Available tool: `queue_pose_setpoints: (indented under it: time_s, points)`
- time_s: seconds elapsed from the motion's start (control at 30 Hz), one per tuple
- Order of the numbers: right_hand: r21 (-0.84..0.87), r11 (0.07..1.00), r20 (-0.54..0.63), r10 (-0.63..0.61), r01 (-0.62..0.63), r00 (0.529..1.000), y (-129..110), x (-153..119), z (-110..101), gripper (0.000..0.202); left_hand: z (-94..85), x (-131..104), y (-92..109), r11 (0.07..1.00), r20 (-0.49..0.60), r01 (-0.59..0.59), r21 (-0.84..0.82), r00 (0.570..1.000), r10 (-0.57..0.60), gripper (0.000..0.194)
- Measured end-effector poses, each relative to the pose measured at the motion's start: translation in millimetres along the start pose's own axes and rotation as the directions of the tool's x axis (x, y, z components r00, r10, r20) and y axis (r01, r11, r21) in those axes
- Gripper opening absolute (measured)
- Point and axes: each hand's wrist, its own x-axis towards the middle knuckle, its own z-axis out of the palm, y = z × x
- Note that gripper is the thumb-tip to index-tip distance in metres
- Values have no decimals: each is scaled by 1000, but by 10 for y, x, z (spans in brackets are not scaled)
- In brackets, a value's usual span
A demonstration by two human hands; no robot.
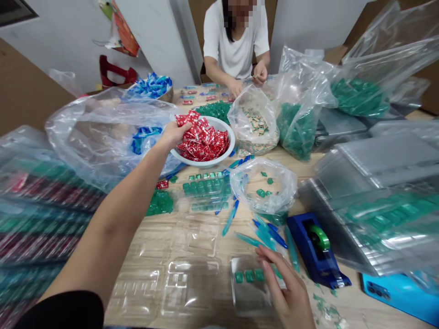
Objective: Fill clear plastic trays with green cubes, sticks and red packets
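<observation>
My left hand (175, 133) reaches into the rim of a white bowl (230, 139) heaped with small red packets with white marks (206, 144). Its fingers close on some of the packets at the left side; the fingertips are partly hidden. Low in the view, my right hand (283, 283) rests over a small clear plastic tray (245, 299), fingers stretched out. Square green gem-like pieces (249, 275) sit in a row in that tray, partly covered by the fingers. More clear empty trays (192, 283) lie to its left.
Across the table a person in a white shirt (236, 50) handles small items. Bags of green pieces (297, 132) and beige pieces (255, 123) stand mid-table. A blue tape dispenser (308, 249), blue phone (398, 292) and stacked filled packs (44, 214) flank the work area.
</observation>
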Motion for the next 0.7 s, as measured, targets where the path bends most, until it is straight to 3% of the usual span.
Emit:
queue_pose_setpoints:
  time_s: [0.2,0.33,0.4,0.5,0.6,0.7]
  points:
    - [47,998,9,39,-40,999,-119,99,51,25,-127,-193,219,909,-14,58,-414,997,-70,21]
    - [324,935,-10,154,-143,988,-199,361,132,30,-194,-712,344,826,72,94,-556,995,-65,23]
    - [540,828,18,166,-149,986,-290,578,199,39,-166,-1108,361,764,159,150,-627,985,-63,23]
    - [787,591,132,119,-177,984,-460,863,295,59,-80,-1759,321,689,345,266,-674,938,-25,33]
    - [867,422,252,89,-266,964,-631,950,330,66,-24,-2293,219,704,478,341,-623,878,-3,38]
    - [866,350,326,141,-355,935,-767,855,294,51,-33,-2611,107,767,512,306,-564,859,33,33]
